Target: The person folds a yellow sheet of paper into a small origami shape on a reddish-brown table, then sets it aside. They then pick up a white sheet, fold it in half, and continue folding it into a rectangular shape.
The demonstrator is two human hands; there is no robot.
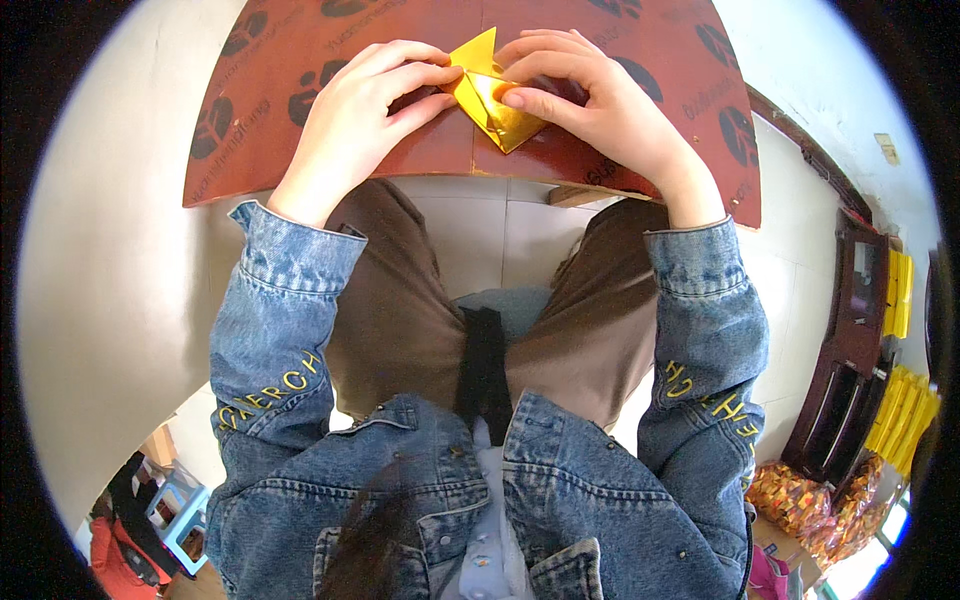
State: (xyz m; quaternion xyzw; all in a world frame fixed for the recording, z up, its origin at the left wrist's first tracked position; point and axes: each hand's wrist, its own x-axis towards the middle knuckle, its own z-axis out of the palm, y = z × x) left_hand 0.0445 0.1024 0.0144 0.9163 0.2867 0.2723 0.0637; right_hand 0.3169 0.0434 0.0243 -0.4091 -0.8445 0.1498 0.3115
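Observation:
A shiny gold folded paper piece (pixel 515 127) lies at the near part of the reddish-brown table, with one pointed corner sticking up at its far side. My left hand (pixel 375 100) pinches its left edge between thumb and fingers. On the other side, my right hand (pixel 595 95) grips the paper, the thumb pressed on its right face and the fingers curled behind. The far fingertips of the right hand are partly hidden by the hand itself.
The table (pixel 300 150) has dark printed marks and a curved near edge above my knees. Bags of gold and orange pieces (pixel 790 495) stand on the floor at the lower right, near a dark door (pixel 850 300). A blue stool (pixel 182 515) is at the lower left.

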